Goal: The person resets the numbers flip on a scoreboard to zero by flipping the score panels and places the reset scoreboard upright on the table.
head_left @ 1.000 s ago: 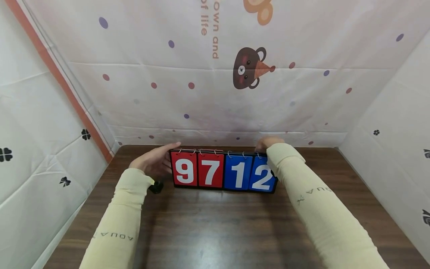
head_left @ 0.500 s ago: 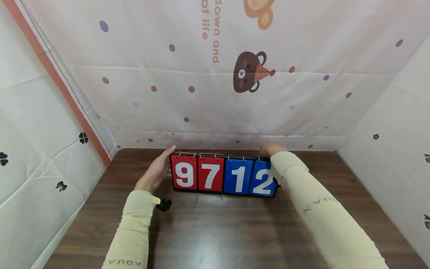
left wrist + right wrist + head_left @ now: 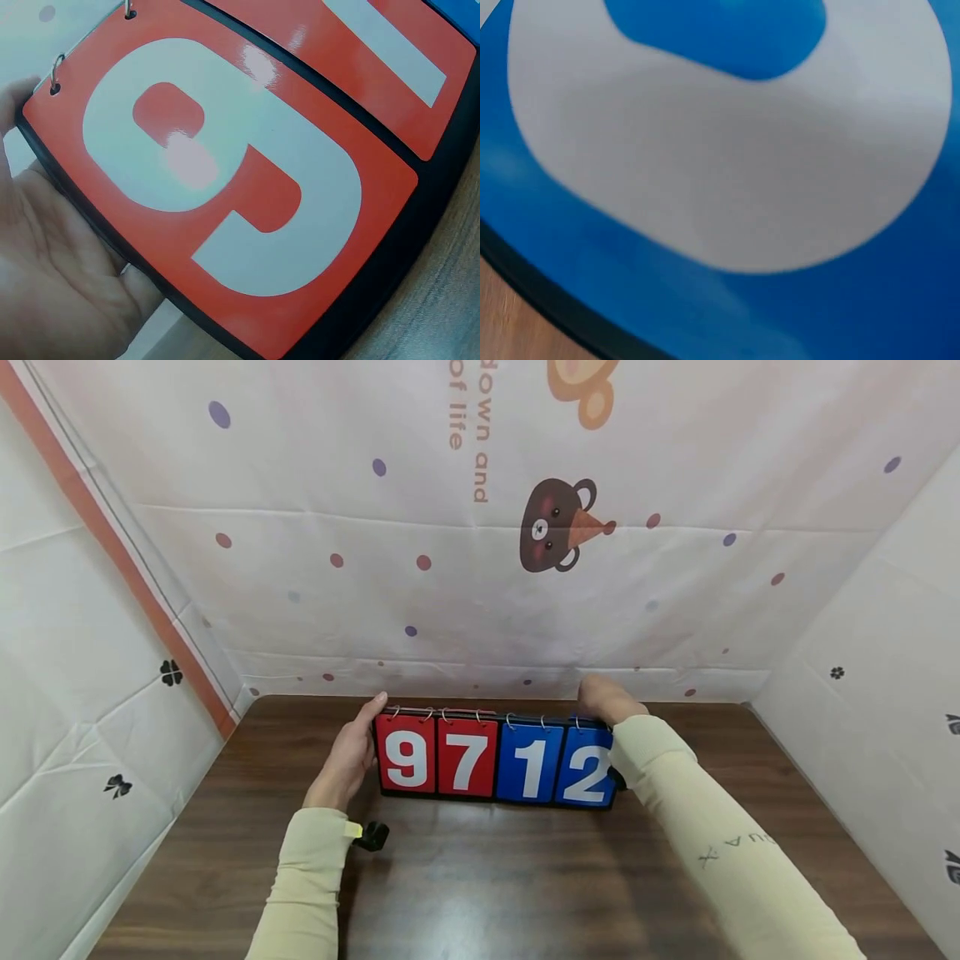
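Observation:
A flip scoreboard [image 3: 467,763] faces me in the head view, showing red cards 9 and 7 and blue cards 1 and 2 on metal rings. My left hand [image 3: 348,760] holds its left side, thumb up at the top corner and fingers behind the edge; the left wrist view shows the palm [image 3: 60,277] beside the red 9 card [image 3: 322,225]. At the upper right, my right hand [image 3: 607,697] bends over the top edge. Its fingers are hidden behind the board, so I cannot tell what they hold. A blue card [image 3: 705,315] with a rounded white shape fills the right wrist view.
The scoreboard is near the back of a dark wooden table [image 3: 480,877]. Behind it hangs a pale printed cloth [image 3: 465,585] with dots and a bear. White cloth [image 3: 67,735] lines the left side too. A small black device [image 3: 372,836] sits at my left wrist.
My left hand has come from loosely beside the scoreboard to a grip on its left edge, its forearm moving down and right. The right hand stays at the top right. The digits are unchanged.

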{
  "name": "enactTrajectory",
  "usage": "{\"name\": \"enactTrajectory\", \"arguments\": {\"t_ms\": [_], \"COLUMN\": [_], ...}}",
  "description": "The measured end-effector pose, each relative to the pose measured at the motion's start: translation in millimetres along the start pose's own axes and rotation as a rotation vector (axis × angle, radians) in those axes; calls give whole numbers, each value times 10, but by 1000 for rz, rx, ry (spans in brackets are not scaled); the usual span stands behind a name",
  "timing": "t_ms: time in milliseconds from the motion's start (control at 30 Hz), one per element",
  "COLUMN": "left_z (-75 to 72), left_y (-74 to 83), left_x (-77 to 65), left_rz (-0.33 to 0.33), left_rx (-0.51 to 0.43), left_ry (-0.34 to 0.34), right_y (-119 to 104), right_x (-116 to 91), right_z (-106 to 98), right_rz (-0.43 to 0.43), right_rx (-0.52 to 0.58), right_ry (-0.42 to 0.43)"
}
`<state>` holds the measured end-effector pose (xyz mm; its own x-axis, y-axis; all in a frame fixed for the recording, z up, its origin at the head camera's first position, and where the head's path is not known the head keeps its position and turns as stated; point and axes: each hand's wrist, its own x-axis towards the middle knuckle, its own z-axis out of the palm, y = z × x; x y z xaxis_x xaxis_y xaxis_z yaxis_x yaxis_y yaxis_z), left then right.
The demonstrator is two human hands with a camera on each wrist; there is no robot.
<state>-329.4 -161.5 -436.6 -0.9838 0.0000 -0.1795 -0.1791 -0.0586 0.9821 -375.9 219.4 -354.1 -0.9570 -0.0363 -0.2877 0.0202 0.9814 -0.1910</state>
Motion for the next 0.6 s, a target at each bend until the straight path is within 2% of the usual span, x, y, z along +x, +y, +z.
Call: {"name": "enactTrajectory", "arguments": {"t_ms": [300, 600], "left_z": [21, 51], "left_y": [-90, -140], "left_x": [32, 30], "left_rz": [38, 84], "left_rx": [-46, -70], "left_ry": [34, 54], "right_y": [2, 14], "right_x": [-46, -66], "right_z": [51, 64], "right_rz": [-11, -16], "right_rx": [135, 131], "right_ry": [81, 159]}}
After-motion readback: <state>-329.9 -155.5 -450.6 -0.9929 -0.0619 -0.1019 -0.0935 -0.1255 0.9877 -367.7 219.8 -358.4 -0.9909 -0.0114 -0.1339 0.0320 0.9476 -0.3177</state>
